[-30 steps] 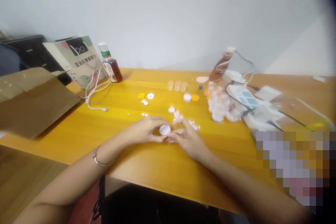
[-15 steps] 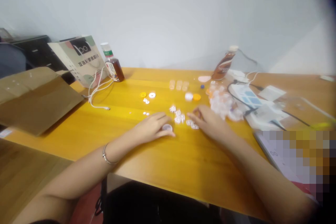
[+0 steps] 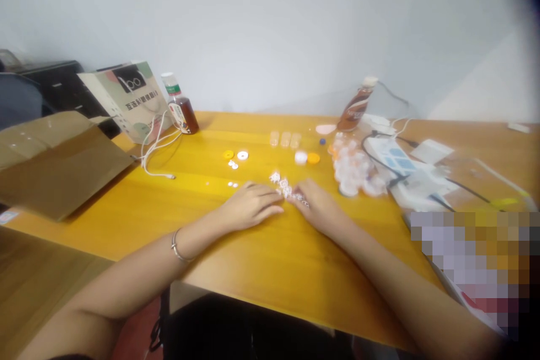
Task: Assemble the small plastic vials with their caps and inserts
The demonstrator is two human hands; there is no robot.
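Observation:
A pile of small white cut-out pieces point(image 3: 283, 184) lies on the yellow-brown table point(image 3: 270, 270) between my two hands. My left hand point(image 3: 253, 205), with a silver bangle on its wrist, rests palm down to the left of the pile. Its fingers are stretched out towards the pieces, thumb apart. What lies under the palm is hidden. My right hand point(image 3: 314, 202) is lowered at the pile's right side, fingers bent but apart, touching the nearest pieces, some of which show between thumb and fingers.
Beyond the hands lie a yellow ring point(image 3: 228, 154), a white ring point(image 3: 242, 155), a white cap point(image 3: 301, 157), an orange cap point(image 3: 313, 158) and clear cups point(image 3: 285, 139). Bottles point(image 3: 183, 109), a heap of caps point(image 3: 356, 169), cables, a paper bag point(image 3: 135, 101) and a cardboard box point(image 3: 67, 163) flank them.
My right hand has moved left and down onto the white pieces. The round pale lid seen in my left hand's thumb gap is now out of sight. The right-hand pieces sit closer to the pile.

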